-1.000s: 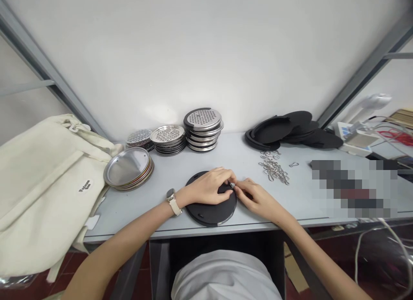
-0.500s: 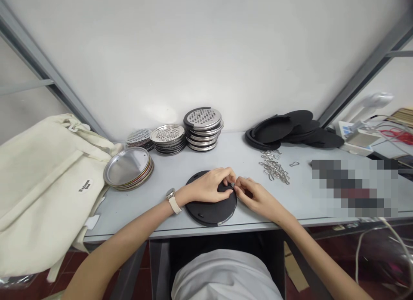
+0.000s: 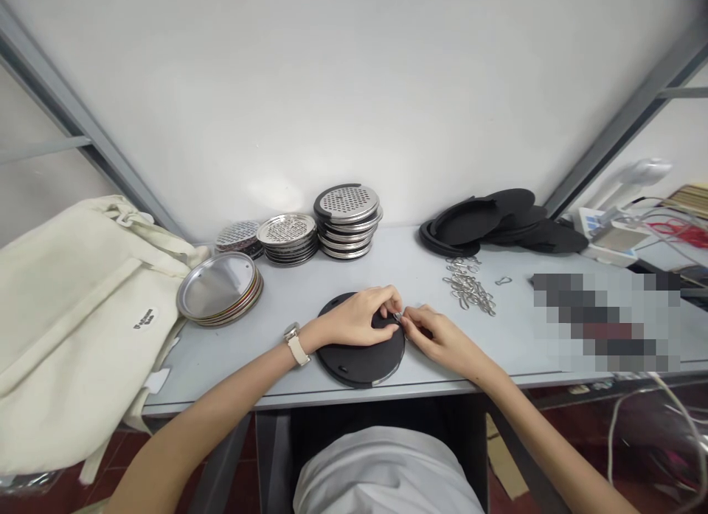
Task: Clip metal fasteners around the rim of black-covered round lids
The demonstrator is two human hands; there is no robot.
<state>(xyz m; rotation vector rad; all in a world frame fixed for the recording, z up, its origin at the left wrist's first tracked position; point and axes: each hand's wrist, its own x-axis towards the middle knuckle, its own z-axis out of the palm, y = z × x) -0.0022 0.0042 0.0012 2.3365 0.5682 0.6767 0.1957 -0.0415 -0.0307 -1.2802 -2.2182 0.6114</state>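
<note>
A black round disc (image 3: 362, 365) with small slots near its rim lies flat at the table's front edge. My left hand (image 3: 357, 318) is laid over it, thumb and fingers curled in at the disc's right edge. From the right, my right hand (image 3: 436, 333) pinches a small silver snap hook (image 3: 397, 317) at that same edge. Whether the hook passes through the disc is hidden by my fingers. A pile of similar snap hooks (image 3: 470, 289) lies beyond my right hand, with one loose hook (image 3: 503, 281) beside it.
Behind my hands stand stacks of perforated metal discs (image 3: 348, 203) (image 3: 286, 230), and plain metal lids (image 3: 218, 285) are stacked left. Black round covers (image 3: 470, 223) are heaped back right. A cream bag (image 3: 82, 315) hangs over the table's left end; a white device (image 3: 611, 241) stands right.
My fingers have shifted very slightly around the snap hook, which shows a little more between them. The disc and both arms are almost unmoved.
</note>
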